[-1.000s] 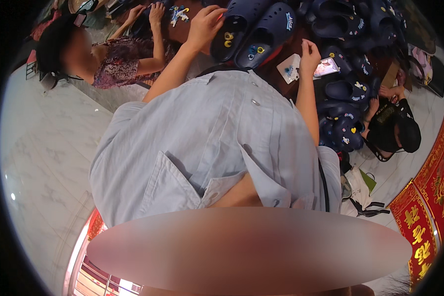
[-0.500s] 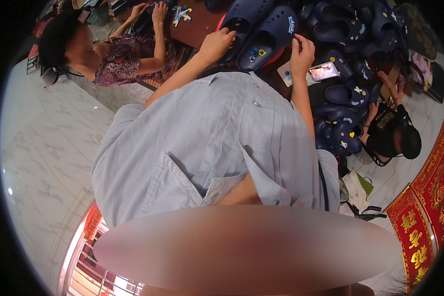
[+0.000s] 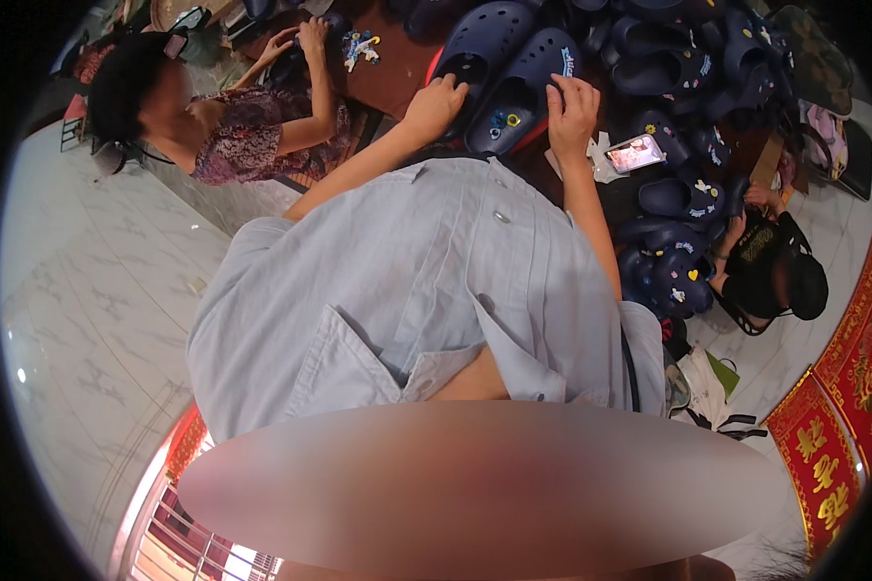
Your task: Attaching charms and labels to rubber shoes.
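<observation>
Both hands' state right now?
Left hand: curled at the left clog; grip can't be told.
Right hand: bent at the right clog; grip can't be told.

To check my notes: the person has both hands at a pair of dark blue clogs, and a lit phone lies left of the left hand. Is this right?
No: the phone lies right of the right hand, not left of the left hand, as the head view shows. Both hands are at the dark blue clogs.
</observation>
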Demonstrator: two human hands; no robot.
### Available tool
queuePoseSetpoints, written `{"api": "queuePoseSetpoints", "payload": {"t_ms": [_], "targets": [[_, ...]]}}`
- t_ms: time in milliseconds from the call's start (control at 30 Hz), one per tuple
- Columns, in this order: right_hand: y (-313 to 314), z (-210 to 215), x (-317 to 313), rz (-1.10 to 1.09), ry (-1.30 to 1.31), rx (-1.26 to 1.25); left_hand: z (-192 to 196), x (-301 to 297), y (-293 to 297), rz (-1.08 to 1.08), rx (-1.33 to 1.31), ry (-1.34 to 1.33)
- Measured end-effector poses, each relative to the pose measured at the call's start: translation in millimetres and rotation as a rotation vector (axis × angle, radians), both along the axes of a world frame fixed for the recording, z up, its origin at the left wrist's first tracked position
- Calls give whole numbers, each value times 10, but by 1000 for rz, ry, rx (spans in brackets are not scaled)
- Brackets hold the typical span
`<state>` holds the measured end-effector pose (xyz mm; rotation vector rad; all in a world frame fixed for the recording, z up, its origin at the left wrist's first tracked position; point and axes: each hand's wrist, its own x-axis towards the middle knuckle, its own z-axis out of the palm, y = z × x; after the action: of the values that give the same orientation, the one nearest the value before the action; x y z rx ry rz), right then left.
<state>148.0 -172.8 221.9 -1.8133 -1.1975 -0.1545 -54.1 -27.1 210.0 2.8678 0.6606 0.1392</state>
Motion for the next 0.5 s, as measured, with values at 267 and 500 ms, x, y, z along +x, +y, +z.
{"api": "queuePoseSetpoints", "payload": {"t_ms": [267,500], "targets": [[231,80,-38,100,-73,2,88,9,69,8,-65,36],[311,-171,-100,152,-175,-111,351,2,145,60,-177,-146]]}}
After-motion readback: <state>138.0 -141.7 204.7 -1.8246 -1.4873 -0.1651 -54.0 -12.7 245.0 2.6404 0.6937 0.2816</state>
